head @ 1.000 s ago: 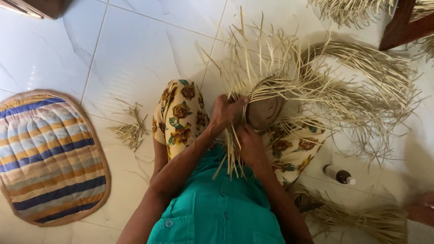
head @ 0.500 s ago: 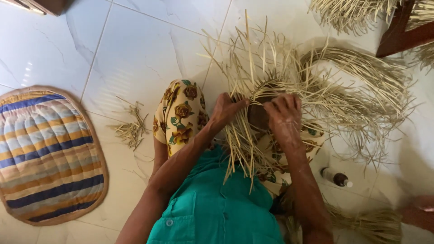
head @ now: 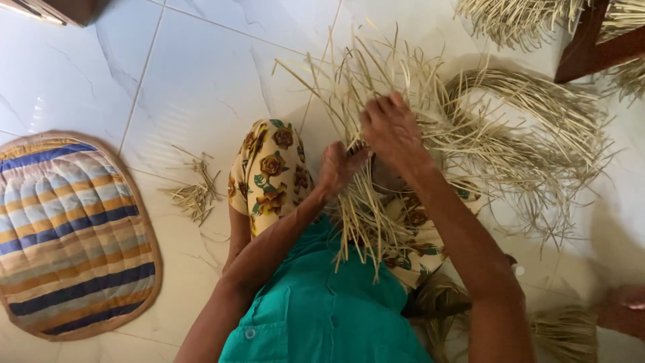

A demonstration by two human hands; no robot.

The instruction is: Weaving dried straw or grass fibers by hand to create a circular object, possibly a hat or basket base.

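A partly woven piece of pale straw strips rests on my lap, over a yellow flowered skirt. My left hand pinches the strips at the woven centre. Above it, my right hand reaches into the loose upright strips, fingers curled around a few of them. Long strip ends fan out in all directions and hang down toward my teal shirt.
A striped quilted oval mat lies on the white tiled floor at left. Small straw scraps lie beside my knee. Curved bundles of straw lie at right, more at the bottom right. Dark wooden furniture stands top right.
My right hand has moved up from the woven centre into the loose strips farther away. My left hand stays at the centre.
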